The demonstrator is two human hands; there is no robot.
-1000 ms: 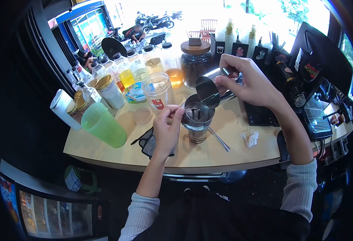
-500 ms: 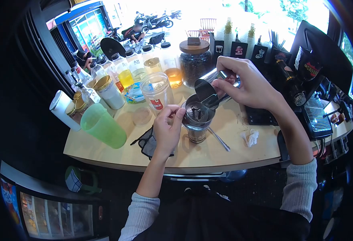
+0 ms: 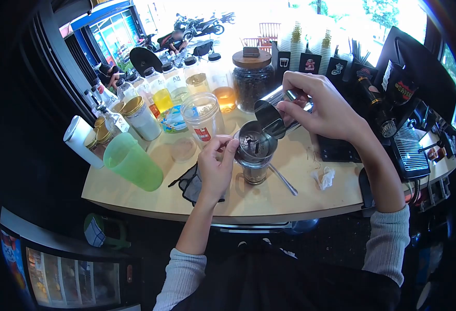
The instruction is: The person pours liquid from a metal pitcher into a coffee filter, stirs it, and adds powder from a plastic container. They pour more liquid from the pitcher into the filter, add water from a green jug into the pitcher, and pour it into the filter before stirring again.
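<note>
- Head view: a right hand, fingers closed on a metal jug, tilts it above the bench, long axis slanting from 2 o'clock, mouth aimed toward 8 o'clock over a metal cup.
- The left hand pinches the cup's 9 o'clock rim.
- The mouth has shifted slightly toward 3 o'clock.

"What has been moved in the last half second?"
"The metal jug, in the right hand. Its mouth has been shifted slightly toward the right edge of the table."
"Has anything been uncovered?"
"Below that mouth, a little more of the inside of the metal cup has been exposed."
</note>
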